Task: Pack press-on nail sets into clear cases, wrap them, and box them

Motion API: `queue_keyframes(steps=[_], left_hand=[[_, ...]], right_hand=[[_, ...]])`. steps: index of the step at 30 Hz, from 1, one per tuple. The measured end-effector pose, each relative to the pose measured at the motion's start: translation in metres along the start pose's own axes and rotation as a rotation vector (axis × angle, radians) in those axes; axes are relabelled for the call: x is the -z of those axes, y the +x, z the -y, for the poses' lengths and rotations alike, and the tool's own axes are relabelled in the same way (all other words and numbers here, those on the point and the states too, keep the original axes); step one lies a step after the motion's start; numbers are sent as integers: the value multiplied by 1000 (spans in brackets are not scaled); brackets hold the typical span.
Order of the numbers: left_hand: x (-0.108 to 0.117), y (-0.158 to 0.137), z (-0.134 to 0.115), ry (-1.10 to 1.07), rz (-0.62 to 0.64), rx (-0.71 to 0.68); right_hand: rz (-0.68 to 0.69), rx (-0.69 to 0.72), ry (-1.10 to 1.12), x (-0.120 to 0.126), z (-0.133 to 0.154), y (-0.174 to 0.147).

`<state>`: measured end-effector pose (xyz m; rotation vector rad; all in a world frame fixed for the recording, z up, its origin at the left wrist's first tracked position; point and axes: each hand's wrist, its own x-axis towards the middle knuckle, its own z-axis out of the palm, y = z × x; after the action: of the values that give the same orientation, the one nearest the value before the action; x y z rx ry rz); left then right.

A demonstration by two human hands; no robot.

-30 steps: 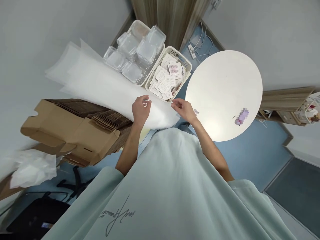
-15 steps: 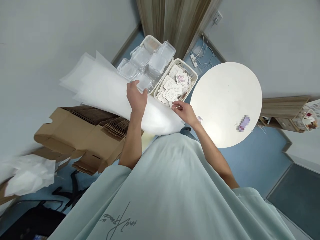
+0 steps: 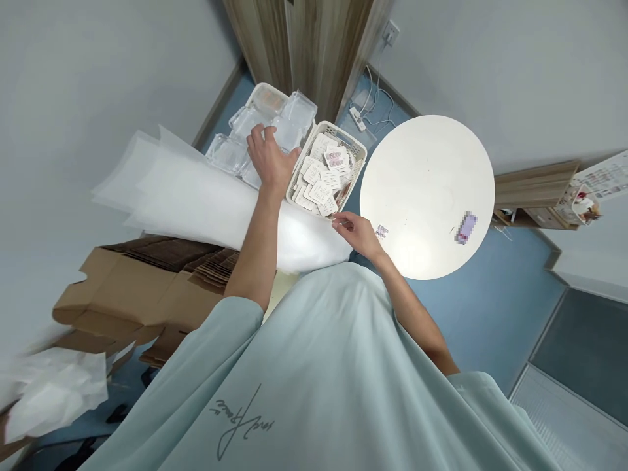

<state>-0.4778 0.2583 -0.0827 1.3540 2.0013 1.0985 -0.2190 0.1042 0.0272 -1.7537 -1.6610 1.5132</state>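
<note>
My left hand (image 3: 272,160) is over the clear plastic boxes (image 3: 228,154), fingers spread and thumb pointing at the neighbouring basket. Whether its fingertips touch a box cannot be made out. These boxes sit in a white basket (image 3: 263,87). Beside it stands a second white basket (image 3: 362,149), full of small white cards (image 3: 321,191), one with pinkish pieces on it (image 3: 336,157). My right hand (image 3: 362,234) is at that basket's near corner, fingers loosely bent and apart from the thumb, with nothing seen in them.
Sheets of white translucent packing material (image 3: 191,190) lie in front of the baskets. Flattened cardboard boxes (image 3: 137,281) are stacked at the left. A round white table (image 3: 426,190) on the right bears a blurred purple item (image 3: 466,227) and a small pinkish set (image 3: 381,231). A power strip (image 3: 357,119) lies behind.
My left hand has moved forward, farther over the plastic boxes. My right hand has drawn back slightly from the cards to the basket's near corner. The whole view has shifted.
</note>
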Motion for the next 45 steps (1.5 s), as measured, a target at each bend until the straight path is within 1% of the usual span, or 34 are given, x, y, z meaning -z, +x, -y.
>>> queue_keyframes(steps=[3,5,8,11,13,14,16,17,20,23,26,29,34,38,41,43,45], left_hand=[[12,-9,-20,5,11,-171],[17,-12,-27,30,7,-222],[10,-9,-19,24,-25,-182],[-4,-9,-3,-39,-110,-138],[-9,-21,-2,-116,-90,-145],[-10,-33,-6,-169,-47,-149],[-11,-66,-23,-256,22,-102],[-10,-87,-34,-294,82,-95],[-4,-153,-76,-410,254,-136],[4,-209,-116,-504,388,-157],[8,-245,-148,-550,462,-169],[1,-267,-169,-566,523,-203],[-19,-292,-195,-544,647,-271],[-32,-303,-227,-507,733,-330],[-41,-308,-253,-447,774,-371],[-48,-312,-265,-408,798,-391],[-54,-315,-273,-382,816,-396]], right_hand=[[-41,-12,21,8,-7,-10],[-67,-20,22,14,-13,-16],[-84,-27,34,23,-24,-22],[-88,-27,71,30,-33,-25],[-95,-12,113,35,-37,-26],[-104,3,139,38,-38,-26],[-134,42,194,46,-38,-27],[-150,62,220,51,-37,-29],[-173,134,269,75,-33,-36],[-135,238,266,106,-32,-52],[-61,325,252,134,-40,-73],[-22,382,274,153,-57,-95],[-40,427,312,175,-94,-126],[-44,470,320,193,-119,-145],[-52,479,314,205,-133,-156],[-61,478,300,213,-139,-162],[-67,480,284,218,-145,-167]])
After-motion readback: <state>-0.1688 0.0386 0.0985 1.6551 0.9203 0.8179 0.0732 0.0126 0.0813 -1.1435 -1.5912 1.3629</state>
